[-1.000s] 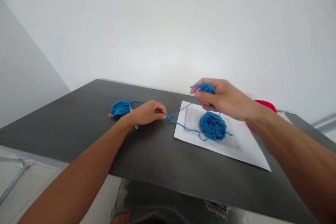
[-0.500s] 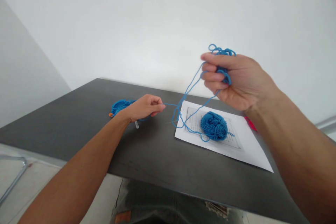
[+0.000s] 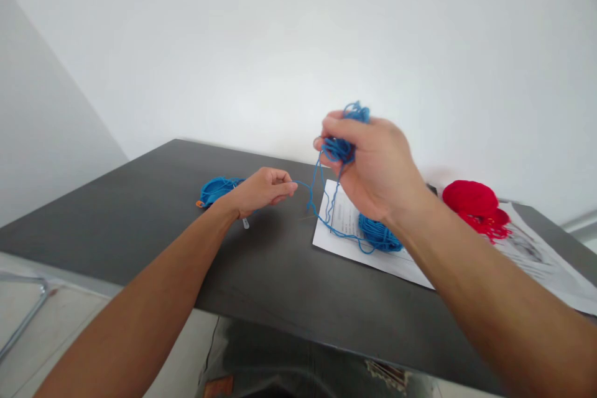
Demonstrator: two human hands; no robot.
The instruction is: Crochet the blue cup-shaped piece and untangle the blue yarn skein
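Observation:
My right hand (image 3: 370, 165) is raised above the dark table (image 3: 140, 211), its fingers closed round a bunch of blue yarn (image 3: 342, 146). Strands hang from it down to a blue yarn ball (image 3: 379, 235) lying on a white printed sheet (image 3: 345, 245), partly hidden by my wrist. My left hand (image 3: 261, 189) rests low over the table and pinches the blue strand that runs across to my right hand. Behind my left hand lies a small blue crocheted piece (image 3: 214, 189) with an orange marker. A pale hook tip (image 3: 245, 222) shows under my left wrist.
A red yarn ball (image 3: 471, 200) with loose red strands sits on another printed sheet (image 3: 550, 267) at the right. White walls stand behind the table. A metal chair frame (image 3: 23, 311) shows at the lower left, beyond the table's near edge.
My right hand, holding the bunched yarn, has swung left and lower, now nearer my left hand. The red yarn ball has come back into view. My left hand has hardly moved.

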